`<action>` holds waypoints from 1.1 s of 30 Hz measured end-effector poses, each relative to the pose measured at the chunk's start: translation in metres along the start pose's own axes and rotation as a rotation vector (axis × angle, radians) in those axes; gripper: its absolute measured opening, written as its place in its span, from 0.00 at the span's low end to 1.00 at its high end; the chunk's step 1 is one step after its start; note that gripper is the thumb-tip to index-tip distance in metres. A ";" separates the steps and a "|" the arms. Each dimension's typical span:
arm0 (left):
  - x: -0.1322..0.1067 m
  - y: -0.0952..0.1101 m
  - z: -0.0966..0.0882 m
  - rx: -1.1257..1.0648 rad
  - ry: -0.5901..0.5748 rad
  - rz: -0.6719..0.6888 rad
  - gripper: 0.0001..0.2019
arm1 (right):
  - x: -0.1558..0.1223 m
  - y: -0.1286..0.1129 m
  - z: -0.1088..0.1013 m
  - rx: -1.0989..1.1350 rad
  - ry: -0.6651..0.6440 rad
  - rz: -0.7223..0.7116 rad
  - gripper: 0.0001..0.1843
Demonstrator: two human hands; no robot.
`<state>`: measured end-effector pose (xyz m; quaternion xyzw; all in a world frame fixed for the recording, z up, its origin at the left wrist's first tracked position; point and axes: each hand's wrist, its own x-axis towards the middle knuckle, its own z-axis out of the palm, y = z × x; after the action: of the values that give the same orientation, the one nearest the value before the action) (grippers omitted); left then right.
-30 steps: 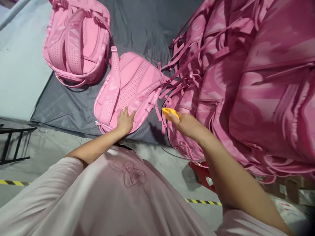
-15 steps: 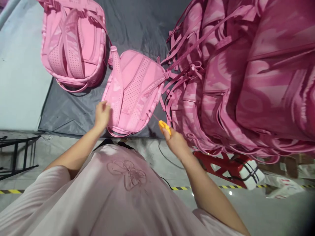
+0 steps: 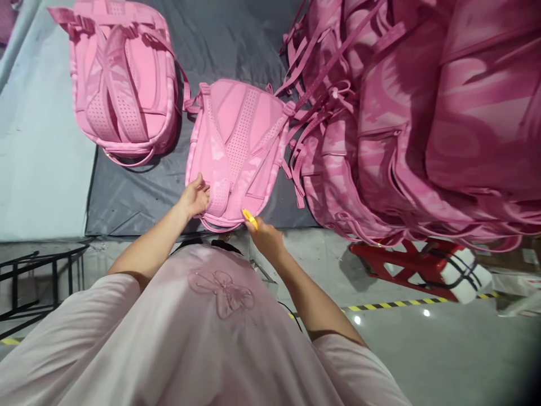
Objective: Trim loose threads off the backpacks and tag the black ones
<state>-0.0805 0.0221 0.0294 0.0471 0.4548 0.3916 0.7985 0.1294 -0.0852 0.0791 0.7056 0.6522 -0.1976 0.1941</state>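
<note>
The backpack [image 3: 240, 141] lies strap-side up on the grey sheet [image 3: 135, 194] just ahead of me. My left hand [image 3: 195, 197] is on its near left edge, arm outstretched; I cannot tell if it grips. My right hand [image 3: 267, 238] is clamped on a yellow tool [image 3: 249, 219] at the bag's bottom edge. A second bag [image 3: 122, 84] lies left. A pile [image 3: 422, 113] of glossy pink bags with hanging straps crowds the right. The back panel is perforated padding.

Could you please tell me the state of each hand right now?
Left hand: closed on the edge of the pink fabric backpack.
Right hand: closed around a small yellow plastic tool.
</note>
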 end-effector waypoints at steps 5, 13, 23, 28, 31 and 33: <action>0.018 -0.012 -0.001 0.031 -0.169 0.001 0.33 | 0.001 0.006 0.006 0.033 -0.005 -0.015 0.25; 0.020 -0.008 -0.002 0.060 -0.257 0.019 0.39 | 0.026 0.024 0.015 0.083 0.149 0.261 0.28; 0.036 -0.011 0.008 0.004 -0.105 0.145 0.30 | 0.057 0.022 0.021 0.024 0.124 0.231 0.29; 0.031 -0.018 0.020 -0.116 -0.037 0.360 0.22 | 0.048 0.038 0.026 0.058 0.135 0.308 0.28; 0.032 -0.017 0.019 -0.148 -0.064 0.387 0.23 | 0.047 0.039 0.030 0.076 0.156 0.305 0.28; 0.034 -0.012 0.017 -0.157 -0.080 0.376 0.24 | 0.043 0.039 0.029 0.092 0.166 0.292 0.27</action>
<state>-0.0510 0.0415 0.0103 0.0843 0.3738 0.5660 0.7299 0.1703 -0.0673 0.0318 0.8148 0.5470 -0.1381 0.1336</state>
